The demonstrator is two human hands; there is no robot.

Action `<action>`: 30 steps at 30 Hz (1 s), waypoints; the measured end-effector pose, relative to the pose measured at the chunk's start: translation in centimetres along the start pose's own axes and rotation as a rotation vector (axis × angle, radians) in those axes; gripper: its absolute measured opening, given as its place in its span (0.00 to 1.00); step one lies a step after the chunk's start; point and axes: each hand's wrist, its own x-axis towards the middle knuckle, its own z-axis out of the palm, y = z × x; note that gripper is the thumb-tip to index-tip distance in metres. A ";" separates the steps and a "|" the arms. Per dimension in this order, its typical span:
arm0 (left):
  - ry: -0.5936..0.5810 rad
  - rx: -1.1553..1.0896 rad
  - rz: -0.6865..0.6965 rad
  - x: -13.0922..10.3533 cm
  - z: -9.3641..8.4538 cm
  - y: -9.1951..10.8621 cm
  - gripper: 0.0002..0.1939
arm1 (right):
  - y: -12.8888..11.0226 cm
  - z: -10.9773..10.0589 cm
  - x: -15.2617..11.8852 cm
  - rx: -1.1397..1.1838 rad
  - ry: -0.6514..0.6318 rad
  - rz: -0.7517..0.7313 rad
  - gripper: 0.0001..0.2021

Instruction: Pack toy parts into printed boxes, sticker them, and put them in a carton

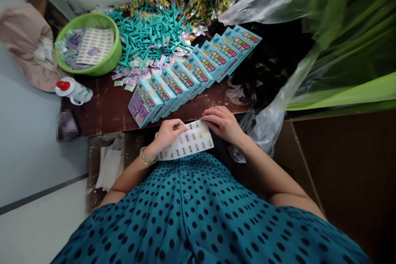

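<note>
A white sticker sheet (pixel 188 142) with rows of small oval labels lies across my lap, just below the table edge. My left hand (pixel 168 134) grips its left side, thumb on top and fingers folded underneath. At the sheet's upper right corner, my right hand (pixel 223 123) has thumb and fingertips pinched together on the edge. Whether a single label is between those fingertips is too small to see. Just beyond both hands, a slanting row of light-blue printed boxes (pixel 176 82) stands on the table, each overlapping its neighbour.
Behind the boxes lie heaps of teal plastic sticks (pixel 151 29) and small purple packets (pixel 133 76). A green basket (pixel 116 49) holds packets and another sheet. A lidded mug (pixel 82 93) stands at the table's left edge. Clear plastic bags (pixel 272 119) with black pieces hang at the right.
</note>
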 end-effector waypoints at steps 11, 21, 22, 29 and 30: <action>-0.085 -0.023 -0.060 0.8 -0.4 0.2 0.14 | -1.7 0.9 0.9 0.215 -0.009 0.116 0.13; -0.144 -0.140 -0.121 -0.3 -3.0 -3.1 0.17 | 1.2 0.6 8.1 0.619 0.273 0.366 0.25; -0.143 -0.144 -0.124 -0.6 -3.0 -3.1 0.17 | 2.6 1.2 9.9 0.589 0.310 0.368 0.27; -0.115 -0.183 -0.131 -1.6 -2.5 -2.7 0.17 | 6.4 6.9 16.8 0.147 0.310 0.375 0.34; -0.129 -0.186 -0.130 -1.7 -2.4 -2.8 0.17 | 6.2 7.1 16.8 0.073 0.304 0.382 0.34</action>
